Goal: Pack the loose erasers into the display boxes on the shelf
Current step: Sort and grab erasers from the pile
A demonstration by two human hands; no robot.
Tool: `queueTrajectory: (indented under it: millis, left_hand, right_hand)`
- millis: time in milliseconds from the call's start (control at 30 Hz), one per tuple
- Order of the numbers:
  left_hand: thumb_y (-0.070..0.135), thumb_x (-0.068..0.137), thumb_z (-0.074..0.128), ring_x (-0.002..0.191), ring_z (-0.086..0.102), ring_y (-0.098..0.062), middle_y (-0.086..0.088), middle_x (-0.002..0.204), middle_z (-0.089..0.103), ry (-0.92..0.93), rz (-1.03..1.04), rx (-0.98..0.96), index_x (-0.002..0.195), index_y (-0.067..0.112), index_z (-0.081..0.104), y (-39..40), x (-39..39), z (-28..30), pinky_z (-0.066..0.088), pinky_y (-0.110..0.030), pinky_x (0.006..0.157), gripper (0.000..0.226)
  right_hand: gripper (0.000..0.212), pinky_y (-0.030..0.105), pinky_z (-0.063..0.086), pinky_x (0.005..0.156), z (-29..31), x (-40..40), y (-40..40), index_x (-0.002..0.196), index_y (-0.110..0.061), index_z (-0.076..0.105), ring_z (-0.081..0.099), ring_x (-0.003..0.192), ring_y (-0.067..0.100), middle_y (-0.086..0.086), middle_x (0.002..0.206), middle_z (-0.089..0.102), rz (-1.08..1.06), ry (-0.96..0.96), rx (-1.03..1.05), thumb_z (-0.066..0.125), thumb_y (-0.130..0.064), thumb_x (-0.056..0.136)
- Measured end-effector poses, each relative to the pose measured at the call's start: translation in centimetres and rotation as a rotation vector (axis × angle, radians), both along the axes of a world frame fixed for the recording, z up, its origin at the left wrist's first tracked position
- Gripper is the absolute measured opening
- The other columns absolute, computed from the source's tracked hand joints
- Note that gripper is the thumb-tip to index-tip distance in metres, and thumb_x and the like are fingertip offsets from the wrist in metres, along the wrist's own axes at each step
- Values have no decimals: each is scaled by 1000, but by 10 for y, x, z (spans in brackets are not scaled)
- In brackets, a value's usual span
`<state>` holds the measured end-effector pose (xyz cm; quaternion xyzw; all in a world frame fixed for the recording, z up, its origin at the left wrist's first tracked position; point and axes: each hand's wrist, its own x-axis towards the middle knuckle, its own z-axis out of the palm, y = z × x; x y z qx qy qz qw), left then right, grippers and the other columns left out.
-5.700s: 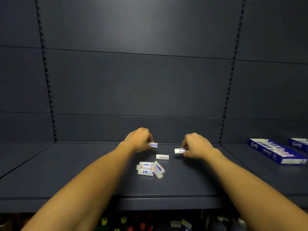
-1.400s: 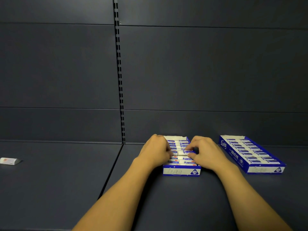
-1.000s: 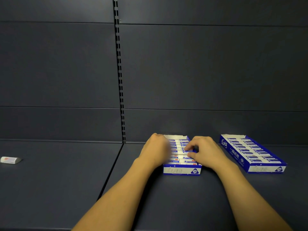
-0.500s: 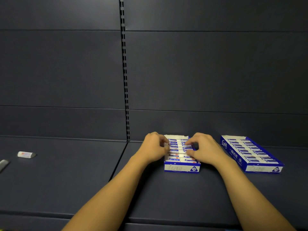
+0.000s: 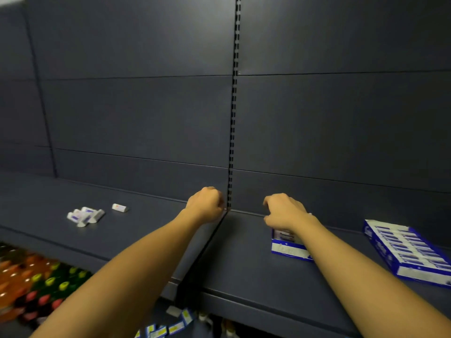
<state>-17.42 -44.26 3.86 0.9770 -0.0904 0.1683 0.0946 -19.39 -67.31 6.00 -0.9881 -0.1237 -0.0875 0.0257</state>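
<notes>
My left hand (image 5: 206, 203) hovers above the shelf seam with its fingers curled into a loose fist and nothing visible in it. My right hand (image 5: 285, 212) hangs over the back of a blue-and-white display box (image 5: 288, 248) of erasers, fingers loosely bent and holding nothing. That box is mostly hidden by my right wrist. A second, full display box (image 5: 410, 250) lies at the far right. A small pile of loose erasers (image 5: 84, 215) sits on the shelf to the left, with a single eraser (image 5: 119, 207) just right of it.
The dark shelf (image 5: 151, 230) has a slotted upright (image 5: 233, 118) running down its back panel at the seam. Below the shelf edge are coloured bottles (image 5: 36, 284) on the left and a few small packets (image 5: 170, 325) at the bottom.
My view has swung left and both hands have lifted off the display box. The left hand moved left to the seam. The loose erasers have come into view.
</notes>
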Motion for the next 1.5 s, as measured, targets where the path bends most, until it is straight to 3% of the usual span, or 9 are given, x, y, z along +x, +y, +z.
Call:
queueTrajectory:
  millis: [100,333,567,767,967,1067,1267,1500]
  left_hand:
    - [19,92,54,87,63,-28,-4,106,62,8,69,75,94,14,70,27,-11,6,60,-42,76,17]
    - [25,94,54,83,65,-25,-4,99,66,10,153,89,98,15,71,90,-31,15,61,-42,76,20]
    - [25,96,53,80,64,-26,-6,97,67,20,184,98,95,14,71,157,-51,23,60,-40,75,21]
    - [27,98,53,81,63,-23,-6,101,68,14,172,102,102,14,71,218,-66,23,50,-31,67,23]
    - [23,95,54,81,66,-24,-6,99,70,29,160,86,97,12,72,270,-77,22,61,-39,75,21]
    - [21,95,53,82,66,-25,-6,100,70,37,148,91,101,12,72,292,-81,21,60,-38,74,21]
    - [15,94,54,90,67,-26,-6,109,71,46,154,57,113,14,73,334,-73,16,60,-40,81,27]
    - [11,94,54,97,67,-28,-7,118,69,54,135,44,120,14,71,371,-47,12,59,-40,84,31]
  right_hand:
    - [39,35,49,74,5,-2,24,124,-18,59,63,101,27,6,118,62,-7,31,-65,60,-21,85]
    - [26,34,45,74,14,-18,80,113,-15,61,59,95,26,6,115,61,-28,72,-113,54,-18,88]
    - [1,34,43,70,19,-34,139,90,-15,53,54,79,21,2,92,52,-54,108,-82,52,-15,89]
    - [11,30,39,61,12,-52,199,79,-16,46,46,67,17,1,83,49,-72,121,-48,49,-10,87]
    - [10,32,41,62,11,-68,261,80,-16,47,48,67,17,1,83,51,-52,81,-33,50,-9,86]
    - [5,33,43,66,15,-72,291,89,-15,53,53,75,20,1,85,51,-37,47,-22,52,-11,86]
    - [24,33,45,72,18,-70,345,107,-14,61,56,86,25,3,98,56,2,12,-25,54,-13,85]
    - [29,32,43,72,17,-37,394,112,-16,64,55,86,26,5,110,62,43,-24,-25,56,-15,84]
